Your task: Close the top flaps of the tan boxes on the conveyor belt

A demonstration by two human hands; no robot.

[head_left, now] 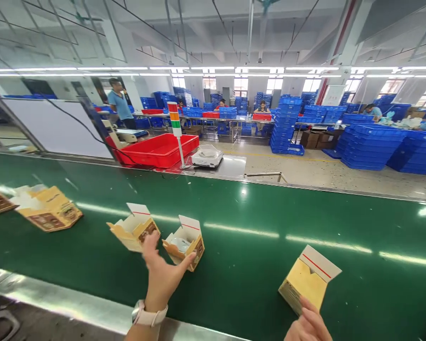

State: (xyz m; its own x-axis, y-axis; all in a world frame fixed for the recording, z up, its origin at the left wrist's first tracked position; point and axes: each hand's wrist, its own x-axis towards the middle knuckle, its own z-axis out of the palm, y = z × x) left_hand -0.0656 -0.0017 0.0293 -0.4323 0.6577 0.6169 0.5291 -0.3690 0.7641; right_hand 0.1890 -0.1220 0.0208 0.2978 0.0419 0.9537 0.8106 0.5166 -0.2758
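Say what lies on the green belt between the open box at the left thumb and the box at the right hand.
Head view: bare green belt, with reflections and tiny specks, between the open box and the box by the right hand.

This is a factory floor with a packing line, built around a long green conveyor belt (234, 284) that carries small open cartons (185, 244). Just beyond the belt are a red crate (159, 150), a signal tower light (175, 121) and a weighing scale (207, 156); farther behind it, workers (262, 109) sit at long benches (230, 118) among stacked blue crates (286, 124), under rows of tube lights (213, 68).
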